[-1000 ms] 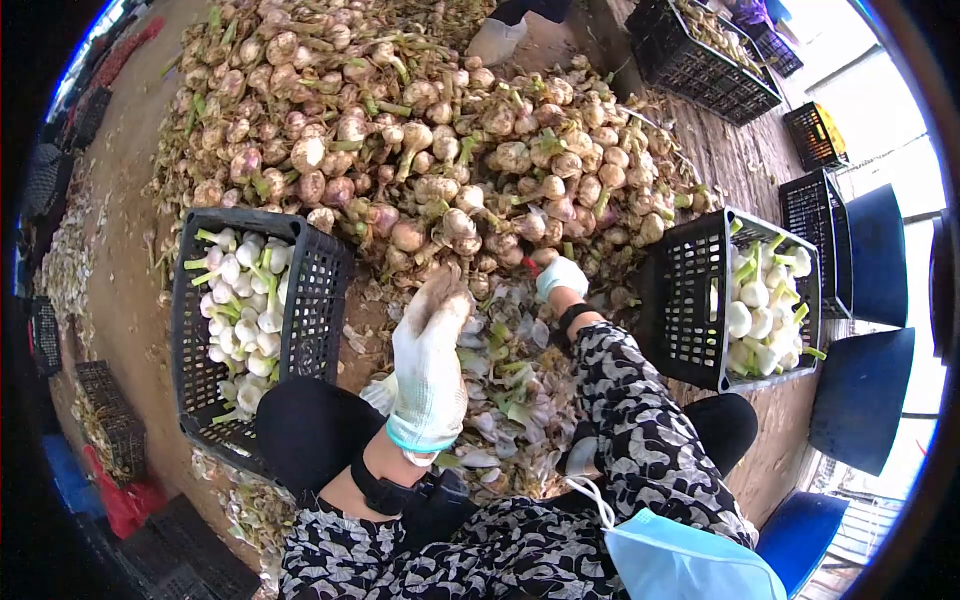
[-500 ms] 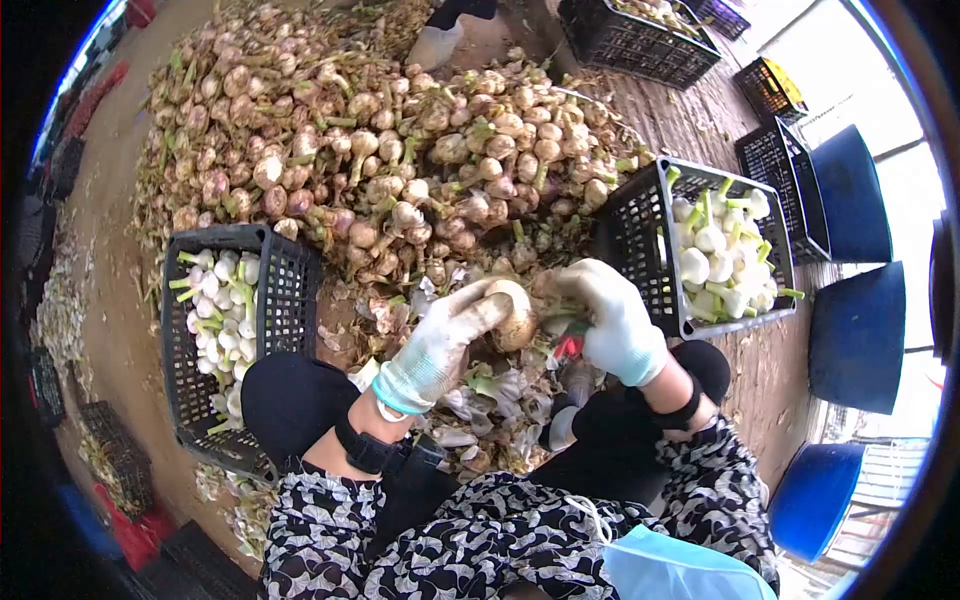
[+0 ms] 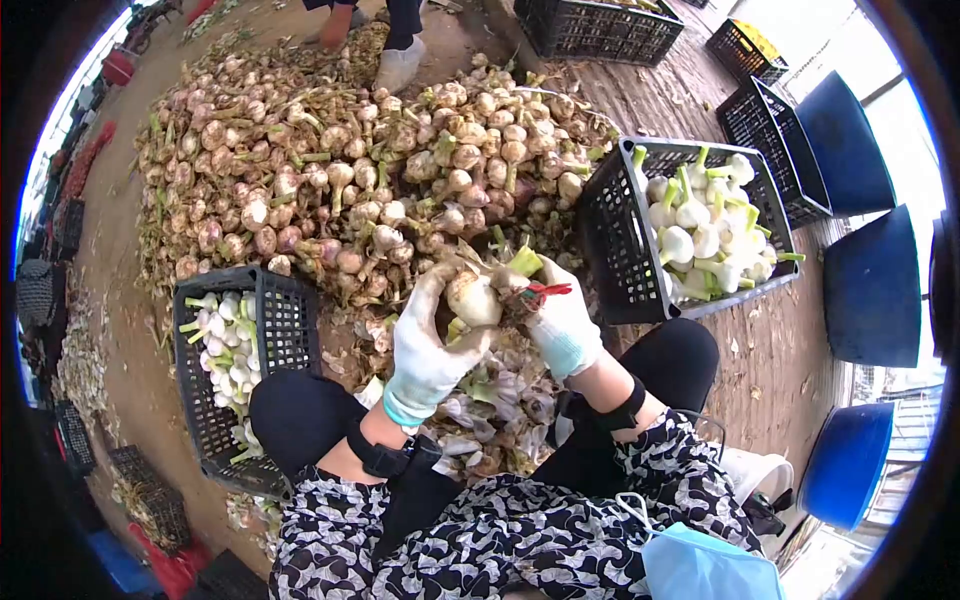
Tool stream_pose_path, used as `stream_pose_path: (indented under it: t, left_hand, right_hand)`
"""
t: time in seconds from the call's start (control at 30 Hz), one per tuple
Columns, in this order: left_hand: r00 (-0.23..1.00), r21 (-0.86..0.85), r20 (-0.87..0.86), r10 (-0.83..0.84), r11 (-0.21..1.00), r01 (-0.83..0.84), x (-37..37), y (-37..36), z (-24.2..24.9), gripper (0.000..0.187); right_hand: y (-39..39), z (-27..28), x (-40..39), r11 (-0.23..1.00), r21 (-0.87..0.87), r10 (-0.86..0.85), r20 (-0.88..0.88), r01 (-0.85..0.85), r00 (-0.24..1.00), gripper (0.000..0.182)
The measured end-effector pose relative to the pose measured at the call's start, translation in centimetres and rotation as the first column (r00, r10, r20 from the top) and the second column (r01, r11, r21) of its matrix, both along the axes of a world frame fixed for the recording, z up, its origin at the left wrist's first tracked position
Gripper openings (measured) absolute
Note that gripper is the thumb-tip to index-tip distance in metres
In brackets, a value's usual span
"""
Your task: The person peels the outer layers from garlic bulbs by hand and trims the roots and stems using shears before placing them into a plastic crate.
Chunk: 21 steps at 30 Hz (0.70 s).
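Note:
My left hand, in a white glove with a teal cuff, is closed round a pale garlic bulb in front of my knees. Close by on the right, my right hand, gloved alike, has its fingers bent at the bulb's side, by dry peeling skin and a cut green stem. A small red tool shows at those fingers; its kind is partly hidden. Loose garlic skins lie beneath my hands. Beyond them spreads a large heap of unpeeled garlic.
A black crate of cleaned garlic stands at my left knee, another crate at upper right. Blue tubs and more black crates line the right and back. Another person's foot is behind the heap. A white bucket stands by my right side.
Both hands have moved a little left, and the right has come up against the bulb. The red tool is now higher. The other person's legs show more, and my view has shifted slightly.

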<state>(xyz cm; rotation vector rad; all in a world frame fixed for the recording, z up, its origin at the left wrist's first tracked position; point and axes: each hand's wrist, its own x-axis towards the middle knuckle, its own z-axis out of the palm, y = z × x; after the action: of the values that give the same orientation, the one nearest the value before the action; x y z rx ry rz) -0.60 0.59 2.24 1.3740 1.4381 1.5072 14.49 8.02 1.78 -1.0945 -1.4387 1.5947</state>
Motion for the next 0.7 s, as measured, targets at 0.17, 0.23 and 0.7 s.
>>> stream_pose_path:
  t: [0.17,0.23,0.7]
  left_hand:
    - [0.979,-0.082,0.191,-0.069,0.993,0.086,-0.6,0.2,0.3,0.071]
    - [0.995,-0.05,0.086,-0.06,0.997,0.064,-0.7,0.1,-0.4,0.071]
    - [0.63,-0.282,0.772,0.088,0.935,0.214,-0.1,0.3,-1.2,0.05]
  right_hand:
    - [0.1,1.6,0.3,0.998,-0.02,0.054,-0.008,-0.055,0.998,0.051]
    - [0.5,1.2,0.5,0.997,-0.035,0.067,-0.004,-0.067,0.998,0.051]
    - [-0.3,-2.7,-0.6,0.974,0.218,0.059,0.036,-0.066,0.998,0.023]
